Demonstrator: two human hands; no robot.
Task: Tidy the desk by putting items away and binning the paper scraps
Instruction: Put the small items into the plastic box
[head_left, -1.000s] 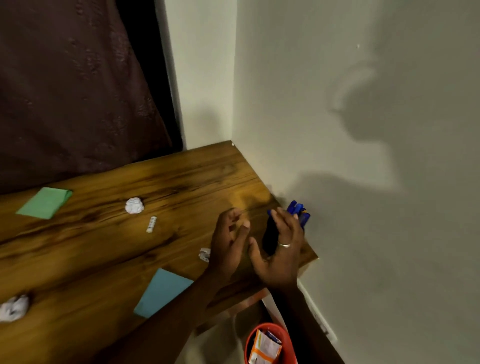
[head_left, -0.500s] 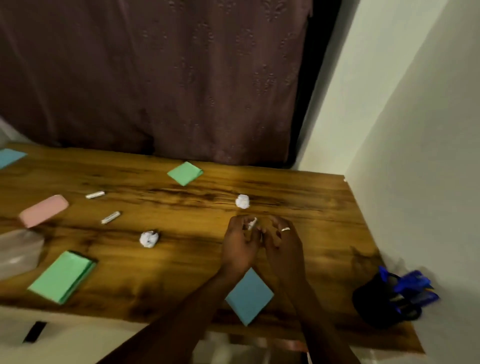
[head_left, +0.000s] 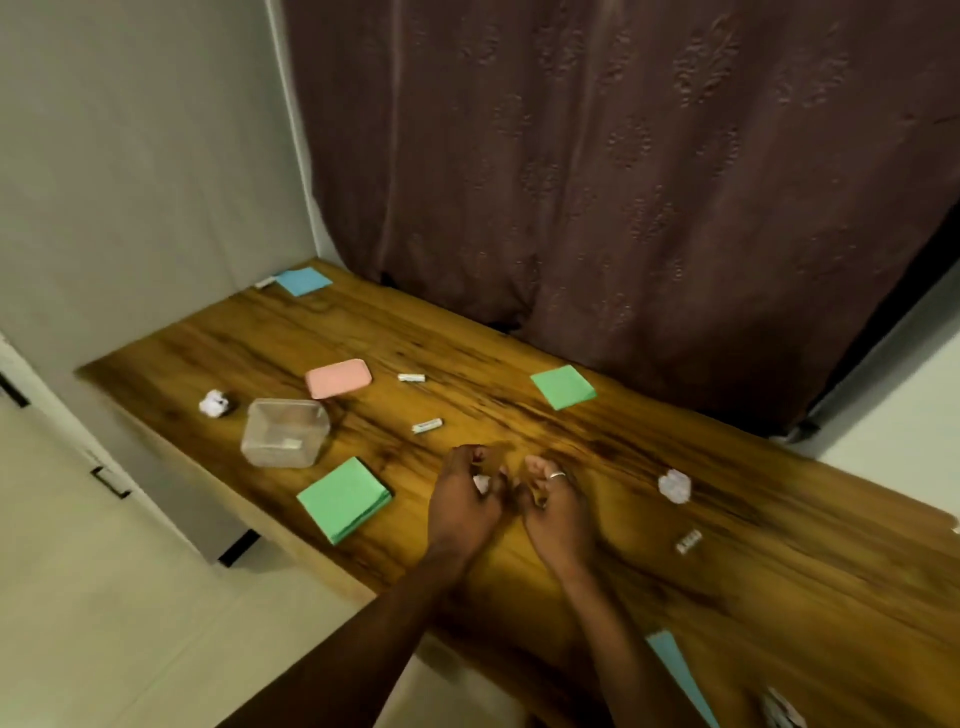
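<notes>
the crumpled paper ball far left sits near the edge of the surface, just beside the clear box; a careless sweep could, i judge, knock it to the floor. the green pad lies close to the left forearm and may get dragged. the left hand curls round a white scrap, tiny and barely showing between the fingers; so light a bit could slip out. the right hand has curled fingers, and i cannot tell whether it holds anything. right of it a second ball lies wrinkled on the wood, not yet binned.
</notes>
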